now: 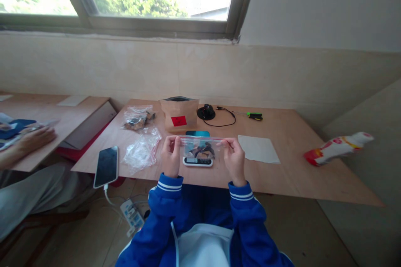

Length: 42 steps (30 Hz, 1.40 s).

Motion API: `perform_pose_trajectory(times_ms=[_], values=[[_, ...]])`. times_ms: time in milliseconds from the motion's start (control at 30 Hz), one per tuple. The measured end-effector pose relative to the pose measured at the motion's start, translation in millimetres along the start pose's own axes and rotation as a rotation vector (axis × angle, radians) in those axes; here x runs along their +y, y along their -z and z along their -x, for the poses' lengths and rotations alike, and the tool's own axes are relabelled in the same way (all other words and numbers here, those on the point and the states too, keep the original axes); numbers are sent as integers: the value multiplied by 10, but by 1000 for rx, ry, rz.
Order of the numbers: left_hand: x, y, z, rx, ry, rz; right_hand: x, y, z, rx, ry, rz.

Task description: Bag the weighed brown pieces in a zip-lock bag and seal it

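My left hand [171, 155] and my right hand [233, 158] each pinch one top corner of a small clear zip bag [200, 149] with a red seal strip. Dark pieces lie inside the bag. I hold it stretched between both hands just above a small digital scale [198, 160] with a teal platform, near the table's front edge. Both sleeves are blue with white stripes.
A brown paper pouch [180, 113] with a red label stands behind the scale. Filled and empty clear bags [138, 118] lie to the left, beside a charging phone [106, 166]. A white sheet [258, 149], black cable device [206, 112], green tool and red-white packet [336, 147] lie right. Another person's hand [33, 138] rests on the left table.
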<state>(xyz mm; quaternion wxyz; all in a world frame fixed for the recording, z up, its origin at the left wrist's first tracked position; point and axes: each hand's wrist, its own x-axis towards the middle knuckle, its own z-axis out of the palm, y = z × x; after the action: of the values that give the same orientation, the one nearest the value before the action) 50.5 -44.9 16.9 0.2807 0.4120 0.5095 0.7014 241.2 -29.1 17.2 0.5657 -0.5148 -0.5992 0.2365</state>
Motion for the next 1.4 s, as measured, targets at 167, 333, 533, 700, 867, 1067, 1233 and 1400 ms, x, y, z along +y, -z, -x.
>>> perform_pose_trajectory(times_ms=[167, 333, 533, 700, 867, 1067, 1233, 1400], values=[[-7, -71, 27, 38, 99, 194, -31, -32, 11, -87, -112, -236], [-5, -81, 23, 20, 125, 274, -90, -36, 26, -43, -166, -322], [15, -82, 9, -24, 144, 302, -155, -11, 25, 37, -98, -322], [27, -56, 8, -44, 150, 274, -150, 4, 41, 77, -54, -342], [16, -37, 14, -7, 108, 194, -140, -35, 49, 66, -32, -347], [18, -48, 6, 0, 86, 188, -94, -83, 74, -48, -105, -384], [12, -54, -3, 8, 108, 204, -115, -84, 81, -15, -105, -336], [-1, -61, 5, 6, 124, 179, -92, -101, 77, 27, -124, -311]])
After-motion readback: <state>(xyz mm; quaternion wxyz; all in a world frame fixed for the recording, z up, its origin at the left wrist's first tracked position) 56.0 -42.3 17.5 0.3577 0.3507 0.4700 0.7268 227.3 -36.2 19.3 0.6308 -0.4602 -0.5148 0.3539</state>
